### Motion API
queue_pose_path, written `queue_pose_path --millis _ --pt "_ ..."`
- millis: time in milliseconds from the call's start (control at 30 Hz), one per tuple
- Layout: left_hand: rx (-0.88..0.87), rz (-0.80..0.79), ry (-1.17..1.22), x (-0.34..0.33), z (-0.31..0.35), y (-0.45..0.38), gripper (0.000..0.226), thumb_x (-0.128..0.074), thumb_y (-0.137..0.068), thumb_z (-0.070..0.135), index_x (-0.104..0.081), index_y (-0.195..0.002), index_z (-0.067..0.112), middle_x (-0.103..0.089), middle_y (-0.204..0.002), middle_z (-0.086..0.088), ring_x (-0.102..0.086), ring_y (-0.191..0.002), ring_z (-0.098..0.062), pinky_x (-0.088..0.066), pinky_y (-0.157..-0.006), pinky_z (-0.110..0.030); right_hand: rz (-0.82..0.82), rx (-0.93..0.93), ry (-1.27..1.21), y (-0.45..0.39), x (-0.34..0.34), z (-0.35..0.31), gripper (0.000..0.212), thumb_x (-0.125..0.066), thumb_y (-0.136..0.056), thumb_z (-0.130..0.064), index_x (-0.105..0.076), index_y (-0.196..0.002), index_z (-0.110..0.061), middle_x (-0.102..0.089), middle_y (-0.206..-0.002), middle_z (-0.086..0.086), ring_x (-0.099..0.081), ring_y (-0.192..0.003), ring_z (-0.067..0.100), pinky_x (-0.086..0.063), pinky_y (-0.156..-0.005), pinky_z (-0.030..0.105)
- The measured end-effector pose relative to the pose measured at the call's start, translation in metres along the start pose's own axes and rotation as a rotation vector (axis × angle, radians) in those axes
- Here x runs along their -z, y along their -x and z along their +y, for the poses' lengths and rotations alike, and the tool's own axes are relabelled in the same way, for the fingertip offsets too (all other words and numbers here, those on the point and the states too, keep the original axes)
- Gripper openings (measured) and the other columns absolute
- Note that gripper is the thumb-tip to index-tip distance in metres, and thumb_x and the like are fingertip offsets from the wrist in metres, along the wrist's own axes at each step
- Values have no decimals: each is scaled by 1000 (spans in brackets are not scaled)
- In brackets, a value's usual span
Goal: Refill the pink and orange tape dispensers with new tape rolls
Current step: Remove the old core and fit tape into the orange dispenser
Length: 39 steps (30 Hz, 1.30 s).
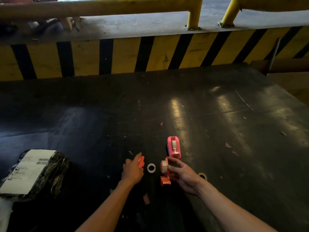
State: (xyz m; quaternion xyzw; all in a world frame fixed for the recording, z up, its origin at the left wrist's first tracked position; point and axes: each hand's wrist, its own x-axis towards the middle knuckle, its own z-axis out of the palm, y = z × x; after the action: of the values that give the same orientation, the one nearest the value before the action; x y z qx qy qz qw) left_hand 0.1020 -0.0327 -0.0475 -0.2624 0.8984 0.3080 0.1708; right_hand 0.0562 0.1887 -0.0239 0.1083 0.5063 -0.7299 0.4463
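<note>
The pink tape dispenser (174, 147) stands on the dark table with a tape roll inside it. Just in front of it, my right hand (181, 174) grips one half of the orange dispenser (164, 179), which carries a clear tape roll (164, 166). My left hand (133, 169) is closed on a separate orange dispenser piece (141, 161). Between my hands an empty white tape core (151, 168) lies flat on the table.
A parcel in black wrap with a white label (31, 171) lies at the left. Another ring (202, 175) lies behind my right wrist. Paper scraps (146, 198) dot the table. A yellow-and-black striped barrier (150, 54) runs along the far edge, cardboard (289, 76) at the right.
</note>
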Motion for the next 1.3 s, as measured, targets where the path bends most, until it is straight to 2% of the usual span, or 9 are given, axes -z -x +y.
queue_pose_path --millis 67,167,300,367,500,700,933,1133,1300 --pt "28 -50 46 3 2 -2 87 -66 -92 15 -14 -155 44 -30 -149 -17 -47 -126 -34 -53 -97 -44 1 -2 -2 1 -1 -1 48 -62 -90 0 -55 -133 -18 -62 -131 19 -63 -117 35 -52 -94 46" --pt "74 -126 282 5 3 0 81 -70 -88 8 -29 -151 40 -28 -151 -18 -52 -121 -34 -61 -68 -28 4 -2 2 2 -1 -2 47 -62 -90 0 -55 -132 -19 -63 -130 19 -64 -115 34 -53 -92 45" --pt "94 -239 766 12 11 14 63 -72 -86 8 -45 -135 37 -48 -139 -14 -58 -117 -33 -61 -81 -43 24 9 -11 2 0 0 46 -61 -91 0 -55 -133 -19 -66 -126 21 -69 -107 32 -56 -83 42" --pt "62 -335 898 16 18 25 59 -71 -86 7 -48 -132 36 -52 -133 -14 -59 -116 -34 -59 -84 -46 8 8 -16 3 0 0 45 -61 -91 -1 -55 -132 -19 -66 -126 23 -69 -106 32 -56 -83 42" --pt "-24 -485 922 14 25 37 64 -72 -85 5 -51 -136 38 -52 -133 -14 -61 -118 -34 -58 -93 -51 -28 -5 -16 6 -3 0 42 -62 -91 -4 -56 -129 -20 -64 -128 22 -63 -116 38 -53 -96 49" --pt "-37 -462 906 13 28 38 65 -75 -83 7 -53 -133 40 -53 -133 -15 -62 -118 -35 -57 -94 -54 -14 28 -17 7 -5 0 44 -64 -91 -6 -55 -131 -19 -70 -120 20 -68 -108 37 -56 -88 47" --pt "-50 -480 947 12 32 44 61 -73 -85 6 -53 -134 36 -58 -130 -14 -64 -115 -32 -57 -95 -51 -34 26 -20 10 -7 -2 46 -67 -87 -7 -55 -131 -18 -71 -120 20 -68 -110 37 -53 -94 48" --pt "-9 -507 984 18 33 47 50 -63 -94 11 -51 -137 34 -59 -133 -15 -65 -116 -32 -60 -84 -42 -52 64 15 12 -6 -6 54 -72 -80 -10 -56 -132 -17 -70 -120 21 -67 -111 38 -51 -100 52" --pt "8 -480 990 19 36 45 47 -64 -93 10 -55 -131 35 -65 -126 -15 -71 -107 -30 -61 -80 -39 -70 82 7 9 -6 -4 50 -68 -86 -8 -55 -133 -18 -68 -124 23 -66 -113 38 -51 -99 53"
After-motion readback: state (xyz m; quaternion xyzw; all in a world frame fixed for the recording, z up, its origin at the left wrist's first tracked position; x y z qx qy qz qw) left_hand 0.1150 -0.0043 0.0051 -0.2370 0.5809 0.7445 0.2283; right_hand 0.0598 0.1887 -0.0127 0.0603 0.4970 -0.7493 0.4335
